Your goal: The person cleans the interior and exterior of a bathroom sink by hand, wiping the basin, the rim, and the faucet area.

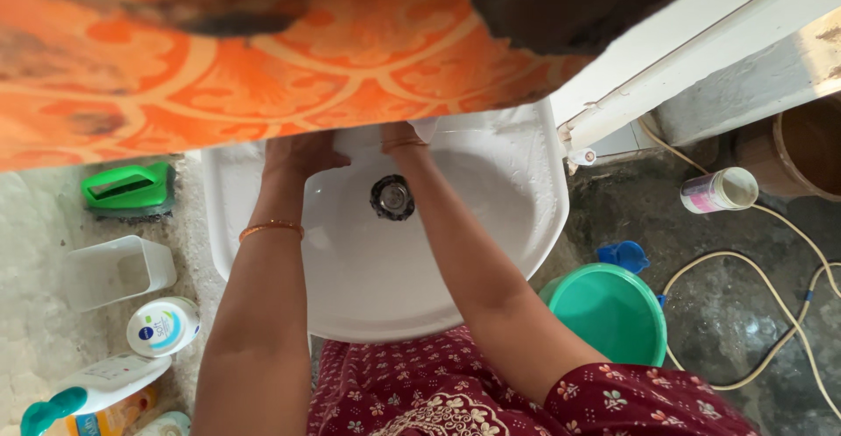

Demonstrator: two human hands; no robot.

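Looking straight down on a white sink (517, 217), frame centre, metal drain (392, 197) in the mid of the bowl. Both hands up at the far rim, top-centre of frame, half tucked under an orange patterned cloth (219, 59) that fills the upper left. Left hand (302, 154) lies on the rim just left of the drain, fingers under the cloth, so can't tell if it's wide, narrow or holding anything. Orange bangle (272, 227) on that forearm. Right hand (405, 135) just beside it, only the wrist and a thin bangle show, rest hidden; grip can't be told either. It sits next to a small white object at the rim, too covered to name.

Left of sink, on the counter (35, 252): green scrub brush (130, 189), white open container (118, 269), round white jar w/ blue lid label (164, 326), white bottle w/ teal cap (96, 388) at lower left.

Right side, floor: green bucket (609, 313) touching the sink's edge in the view, blue scoop (624, 255) just behind it, white cylinder tub (720, 190) on its side, cream hose (771, 296) looping thru lower right.
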